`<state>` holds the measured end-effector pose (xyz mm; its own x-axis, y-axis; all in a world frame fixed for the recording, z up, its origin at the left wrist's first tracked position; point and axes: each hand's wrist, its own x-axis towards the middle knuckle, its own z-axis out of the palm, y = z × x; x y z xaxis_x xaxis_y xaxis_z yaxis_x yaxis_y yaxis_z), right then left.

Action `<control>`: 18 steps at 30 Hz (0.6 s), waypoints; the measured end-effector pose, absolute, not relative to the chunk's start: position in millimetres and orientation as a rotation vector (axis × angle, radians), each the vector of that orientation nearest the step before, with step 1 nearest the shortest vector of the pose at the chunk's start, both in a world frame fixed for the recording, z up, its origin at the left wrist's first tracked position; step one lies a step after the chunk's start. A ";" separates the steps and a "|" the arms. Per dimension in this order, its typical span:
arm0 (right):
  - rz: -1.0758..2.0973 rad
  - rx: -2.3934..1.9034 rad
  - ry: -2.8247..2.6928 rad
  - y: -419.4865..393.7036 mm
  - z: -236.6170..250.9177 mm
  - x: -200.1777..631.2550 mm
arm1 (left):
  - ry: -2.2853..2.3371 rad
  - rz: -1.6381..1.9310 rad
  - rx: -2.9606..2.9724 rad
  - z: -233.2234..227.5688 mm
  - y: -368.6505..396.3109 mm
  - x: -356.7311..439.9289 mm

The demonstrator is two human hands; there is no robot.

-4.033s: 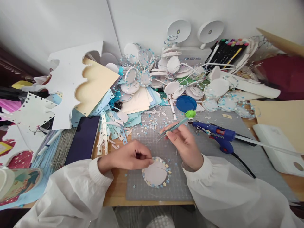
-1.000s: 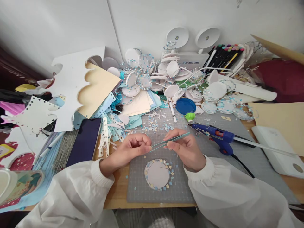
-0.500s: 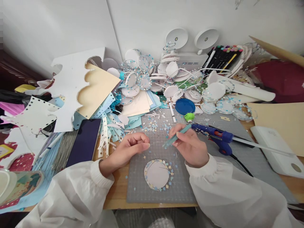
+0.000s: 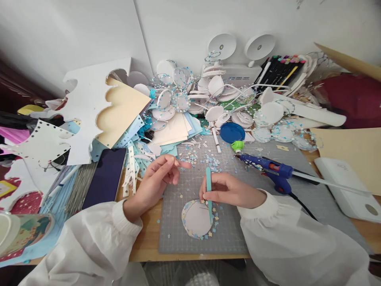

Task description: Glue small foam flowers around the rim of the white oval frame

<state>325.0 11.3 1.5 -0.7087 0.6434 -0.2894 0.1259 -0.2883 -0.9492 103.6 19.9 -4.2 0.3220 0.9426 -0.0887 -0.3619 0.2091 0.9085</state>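
Observation:
Teal tweezers (image 4: 208, 180) stand nearly upright in my right hand (image 4: 223, 190), whose fingers are closed round them. Their lower tip meets the right part of a round white disc (image 4: 196, 218), at its rim of small blue and yellow stars. The disc lies flat on a grey cutting mat (image 4: 172, 244). To the upper left of the disc, my left hand (image 4: 160, 176) hovers with thumb and a finger pinched together and another finger stretched out. Whatever the pinch may hold is too small to name. Loose paper stars (image 4: 212, 162) are scattered beyond both hands.
A blue glue gun (image 4: 264, 165) rests on the right, its cord trailing forward. A dark phone (image 4: 104, 178) lies at left beside grey wire stems (image 4: 79, 184). Behind are a blue lid (image 4: 232, 132), a green object (image 4: 237, 146), paper sheets (image 4: 171, 131) and piled white discs.
My right hand has come down and left, turning the tweezers from slanted to near upright over the disc. My left hand has risen slightly, and one finger now stretches out.

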 end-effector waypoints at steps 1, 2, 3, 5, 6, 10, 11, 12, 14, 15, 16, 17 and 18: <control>2.068 -0.946 -1.609 11.2 0.8 324.6 | 0.798 1.104 0.928 -4.1 21.3 103.6; 2.074 -0.938 -1.607 11.0 0.2 324.3 | 0.825 1.158 0.922 -4.1 23.0 103.3; 2.077 -0.932 -1.608 10.9 -0.3 323.9 | 0.850 1.205 0.918 -4.4 24.7 103.0; 2.065 -0.912 -1.610 10.6 -0.8 323.4 | 0.888 1.278 0.908 -5.6 27.8 102.2; 2.041 -0.899 -1.608 10.5 -0.8 323.3 | 0.897 1.294 0.905 -6.5 28.8 101.9; 1.861 -0.934 -1.485 11.2 -0.5 324.2 | 0.898 1.236 0.952 -11.2 27.9 101.2; 1.826 -0.963 -1.403 11.6 -0.3 324.8 | 0.905 1.205 0.986 -12.3 26.7 101.1; 1.801 -0.991 -1.304 12.2 0.1 325.4 | 0.914 1.172 1.025 -13.4 25.4 101.0; 1.758 -1.027 -1.097 13.8 1.5 326.6 | 0.924 1.120 1.095 -15.1 23.1 100.9; 1.734 -1.033 -1.009 14.6 2.3 327.2 | 0.923 1.107 1.118 -15.6 22.3 100.9; 1.708 -1.031 -0.940 15.5 3.2 327.7 | 0.920 1.101 1.135 -16.0 21.8 100.9; 1.680 -1.020 -0.887 16.3 4.0 328.0 | 0.918 1.098 1.146 -16.2 21.5 100.9; 1.656 -1.004 -0.847 17.0 4.6 328.3 | 0.919 1.095 1.153 -16.3 21.4 101.0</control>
<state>328.3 17.0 4.6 -0.1741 0.9596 -0.2211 -0.3821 -0.2728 -0.8829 101.0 21.4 -16.3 0.2345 0.9721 -0.0099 -0.1784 0.0530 0.9825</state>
